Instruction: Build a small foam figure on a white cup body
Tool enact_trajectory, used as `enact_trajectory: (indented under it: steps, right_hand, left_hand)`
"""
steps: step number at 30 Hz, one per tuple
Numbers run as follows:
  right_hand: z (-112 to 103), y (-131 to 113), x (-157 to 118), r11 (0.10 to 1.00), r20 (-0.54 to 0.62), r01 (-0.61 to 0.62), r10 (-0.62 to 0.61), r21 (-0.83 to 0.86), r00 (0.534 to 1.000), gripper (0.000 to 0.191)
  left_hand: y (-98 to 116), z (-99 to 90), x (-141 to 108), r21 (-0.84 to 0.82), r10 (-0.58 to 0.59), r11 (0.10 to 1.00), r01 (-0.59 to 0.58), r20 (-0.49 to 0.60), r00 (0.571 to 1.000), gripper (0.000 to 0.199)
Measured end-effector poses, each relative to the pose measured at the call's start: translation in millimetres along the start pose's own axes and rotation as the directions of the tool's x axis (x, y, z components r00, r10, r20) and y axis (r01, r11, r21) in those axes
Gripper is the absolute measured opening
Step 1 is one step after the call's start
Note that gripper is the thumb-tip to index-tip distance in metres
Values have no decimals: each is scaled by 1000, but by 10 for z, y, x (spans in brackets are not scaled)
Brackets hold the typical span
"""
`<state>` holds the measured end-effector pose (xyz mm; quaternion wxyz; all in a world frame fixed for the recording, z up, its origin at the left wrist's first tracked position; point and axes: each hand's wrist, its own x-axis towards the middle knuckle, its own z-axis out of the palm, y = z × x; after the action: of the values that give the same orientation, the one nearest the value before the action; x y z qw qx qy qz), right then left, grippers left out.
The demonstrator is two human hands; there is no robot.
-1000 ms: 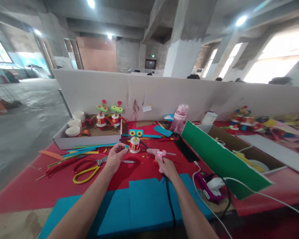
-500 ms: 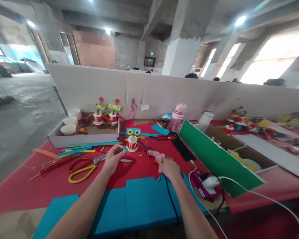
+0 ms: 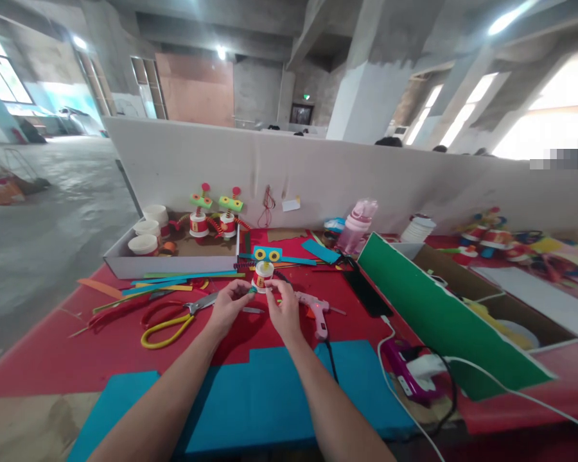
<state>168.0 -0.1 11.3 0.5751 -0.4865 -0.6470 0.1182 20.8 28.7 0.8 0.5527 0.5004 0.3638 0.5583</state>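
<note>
A red-covered bench (image 3: 43,359) carries everything here. Along its near edge lies the blue sheet (image 3: 231,404), under the forearms. The green-sided box (image 3: 443,314) stands on the right, and the white tray (image 3: 173,266) at the back left holds white cups (image 3: 143,244) and two figures (image 3: 199,224) with green heads. The phone (image 3: 366,292) lies just beside the box, and the pink bottle (image 3: 357,224) stands behind it. Yellow-and-red-handled scissors (image 3: 173,330) lie left of the hands. The glue gun (image 3: 318,309) rests on the bench, just right of the right hand (image 3: 284,311). Between the tray and the glue gun, the red-and-white cup (image 3: 262,276) stands upright, a blue eye strip (image 3: 268,253) above it. In front of the cup, the left hand (image 3: 230,307) pinches a tiny teal piece (image 3: 253,290); the right hand's fingers are bunched close by, but whether they grip anything I cannot tell.
</note>
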Motion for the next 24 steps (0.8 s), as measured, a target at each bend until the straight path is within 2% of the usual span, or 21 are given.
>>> enact_trajectory:
  steps: [4,13,18,21,24]
  right_hand:
    - [-62,34,-57,999,18,37,-37,2,999,15]
    - [-22,19,-83,998,66,30,-33,47,997,17]
    - [-52,13,-49,983,119,-103,85,151,989,18]
    - [-44,22,-29,948,144,-203,171,244,975,18]
    - [-25,39,-25,910,182,-253,202,328,962,18]
  left_hand:
    - [-18,15,-3,24,12,1000,-12,26,1000,27]
    - [3,13,-22,33,14,999,-15,43,999,25]
    - [-18,15,-24,38,-14,999,11,80,997,26]
    - [-23,5,-27,36,-37,999,33,101,994,27]
    - [-23,-15,-24,7,-29,1000,28,129,991,29]
